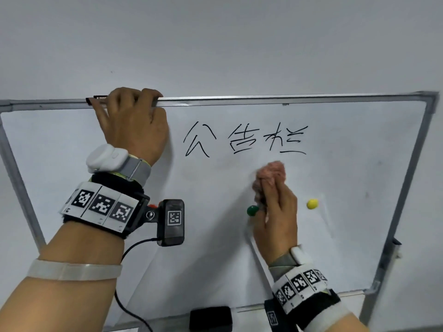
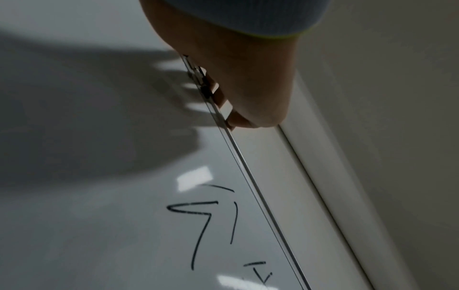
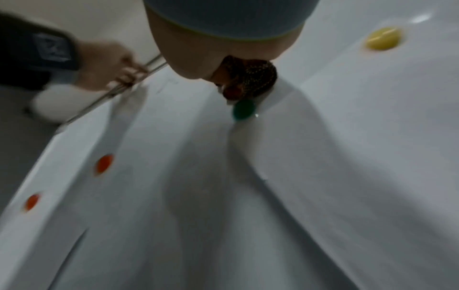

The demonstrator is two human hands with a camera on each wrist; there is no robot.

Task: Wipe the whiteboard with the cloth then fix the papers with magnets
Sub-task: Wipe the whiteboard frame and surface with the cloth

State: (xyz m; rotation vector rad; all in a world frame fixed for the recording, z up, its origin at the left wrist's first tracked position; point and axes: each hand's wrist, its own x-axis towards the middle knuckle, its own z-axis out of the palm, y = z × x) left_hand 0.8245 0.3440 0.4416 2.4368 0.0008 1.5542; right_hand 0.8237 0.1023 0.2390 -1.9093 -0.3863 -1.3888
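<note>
The whiteboard (image 1: 354, 144) bears black handwriting (image 1: 244, 140) near its top, also seen in the left wrist view (image 2: 203, 219). My left hand (image 1: 134, 113) curls its fingers over the top frame (image 1: 263, 98), with a black pen-like object (image 1: 97, 99) under them. My right hand (image 1: 273, 202) grips a bunched pink cloth (image 1: 274, 171) against the board just below the writing. A green magnet (image 1: 252, 210) sits beside this hand's fingers, and a yellow magnet (image 1: 312, 203) lies to its right. White paper (image 3: 310, 176) lies on the board under the magnets.
Two orange magnets (image 3: 103, 163) (image 3: 31, 201) sit on paper at the board's left part in the right wrist view. A black eraser (image 1: 211, 318) rests on the bottom tray. A plain grey wall (image 1: 215, 44) lies behind the board.
</note>
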